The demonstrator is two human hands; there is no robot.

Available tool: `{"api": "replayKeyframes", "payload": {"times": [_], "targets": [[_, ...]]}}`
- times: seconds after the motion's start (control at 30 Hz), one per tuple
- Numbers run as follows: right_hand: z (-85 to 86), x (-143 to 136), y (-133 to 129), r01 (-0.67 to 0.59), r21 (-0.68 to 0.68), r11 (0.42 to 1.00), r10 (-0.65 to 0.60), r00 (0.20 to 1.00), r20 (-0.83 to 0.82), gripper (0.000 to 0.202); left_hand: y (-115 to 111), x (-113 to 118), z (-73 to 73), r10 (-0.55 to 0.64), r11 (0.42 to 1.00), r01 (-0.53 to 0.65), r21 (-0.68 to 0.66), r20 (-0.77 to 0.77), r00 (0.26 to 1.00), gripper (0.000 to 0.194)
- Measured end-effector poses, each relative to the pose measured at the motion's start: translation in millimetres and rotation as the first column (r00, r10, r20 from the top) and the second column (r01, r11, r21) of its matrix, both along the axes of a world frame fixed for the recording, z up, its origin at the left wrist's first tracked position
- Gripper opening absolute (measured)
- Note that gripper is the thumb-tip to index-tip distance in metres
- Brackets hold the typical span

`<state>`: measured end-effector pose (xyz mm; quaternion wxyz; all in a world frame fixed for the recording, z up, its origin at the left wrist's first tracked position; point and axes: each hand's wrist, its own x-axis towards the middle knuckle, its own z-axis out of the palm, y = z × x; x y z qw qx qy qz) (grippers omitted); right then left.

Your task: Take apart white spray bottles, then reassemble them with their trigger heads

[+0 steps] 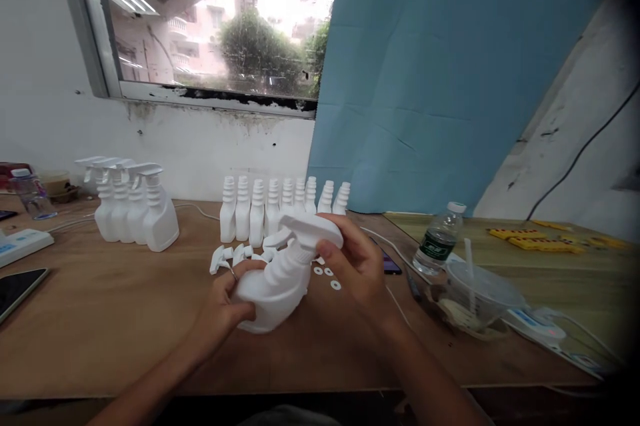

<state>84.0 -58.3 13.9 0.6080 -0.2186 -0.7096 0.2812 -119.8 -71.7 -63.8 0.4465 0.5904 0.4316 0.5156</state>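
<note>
A white spray bottle (275, 293) is tilted to the right above the brown table (125, 339). My left hand (230, 303) is closed around its lower body. Fingers and thumb of my right hand (353, 259) grip the white spray head (313, 231) at the bottle's neck. Behind stand several headless white bottles (257, 213) in a row. Loose white spray heads (220, 259) lie between that row and my hands, partly hidden. Small white rings (335, 285) rest beside my right hand. Several bottles with heads fitted (160, 219) stand at the left.
At the right are a water bottle (437, 243), a plastic bowl (483, 286) with a straw, a power strip (535, 327) and a partly hidden phone (391, 262). At the left are another phone (20, 289), a power strip (23, 246) and a clear bottle (34, 196).
</note>
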Motion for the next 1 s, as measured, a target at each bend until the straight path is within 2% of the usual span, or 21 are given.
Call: {"api": "replayKeyframes", "payload": {"times": [0.07, 0.13, 0.2, 0.23, 0.3, 0.4, 0.47, 0.5, 0.57, 0.67, 0.77, 0.83, 0.93, 1.0], "targets": [[4.4, -8, 8, -0.037, -0.054, 0.998, 0.039, 0.999, 0.035, 0.018, 4, 4, -12.4, -0.077, 0.991, 0.091, -0.097, 0.138, 0.987, 0.057], [3.3, -15, 16, -0.067, -0.111, 0.992, 0.074, 0.995, 0.063, 0.018, 10, 6, -28.4, -0.115, 0.983, 0.141, -0.117, 0.206, 0.972, 0.055], [-0.5, -20, 23, -0.084, -0.144, 0.986, 0.095, 0.993, 0.067, 0.018, 16, 4, -40.1, -0.151, 0.982, 0.172, -0.076, 0.225, 0.963, 0.054], [-2.4, -22, 26, -0.09, -0.149, 0.985, 0.1, 0.993, 0.065, 0.019, 18, 2, -41.3, -0.172, 0.983, 0.182, -0.022, 0.226, 0.959, 0.053], [-4.8, -24, 28, -0.103, -0.15, 0.983, 0.116, 0.99, 0.078, 0.019, 21, -1, -30.4, -0.203, 0.974, 0.172, 0.145, 0.238, 0.95, 0.052], [-5.2, -27, 29, -0.153, -0.138, 0.978, 0.169, 0.979, 0.113, 0.02, 20, -1, 14.5, -0.183, 0.922, 0.066, 0.382, 0.28, 0.942, 0.048], [-6.8, -31, 31, -0.179, -0.152, 0.972, 0.194, 0.977, 0.09, 0.02, 19, 3, 48.0, -0.122, 0.9, -0.004, 0.435, 0.263, 0.957, 0.045], [-8.9, -33, 31, -0.189, -0.179, 0.965, 0.201, 0.978, 0.05, 0.02, 20, 5, 61.1, -0.071, 0.91, -0.033, 0.414, 0.233, 0.97, 0.038], [-16.1, -39, 33, -0.238, -0.281, 0.93, 0.225, 0.971, -0.079, 0.024, 23, 9, 75.7, -0.017, 0.931, -0.061, 0.36, 0.211, 0.977, 0.029], [-30.9, -47, 31, -0.401, -0.387, 0.83, 0.31, 0.909, -0.277, 0.031, 31, 9, 73.5, -0.038, 0.943, -0.059, 0.328, 0.283, 0.958, 0.027], [-41.0, -51, 27, -0.532, -0.382, 0.756, 0.432, 0.844, -0.319, 0.034, 36, 5, 65.0, -0.113, 0.938, 0.002, 0.346, 0.301, 0.947, 0.025], [-42.8, -53, 25, -0.532, -0.383, 0.755, 0.437, 0.844, -0.312, 0.034, 35, 2, 64.0, -0.134, 0.932, 0.032, 0.36, 0.263, 0.956, 0.023], [-41.5, -55, 24, -0.482, -0.363, 0.797, 0.374, 0.867, -0.33, 0.042, 34, -3, 67.3, -0.163, 0.92, 0.069, 0.386, 0.215, 0.963, 0.02], [-40.8, -56, 25, -0.516, -0.35, 0.782, 0.395, 0.844, -0.363, 0.043, 33, -5, 69.3, -0.212, 0.915, 0.122, 0.385, 0.201, 0.956, 0.019]]}}
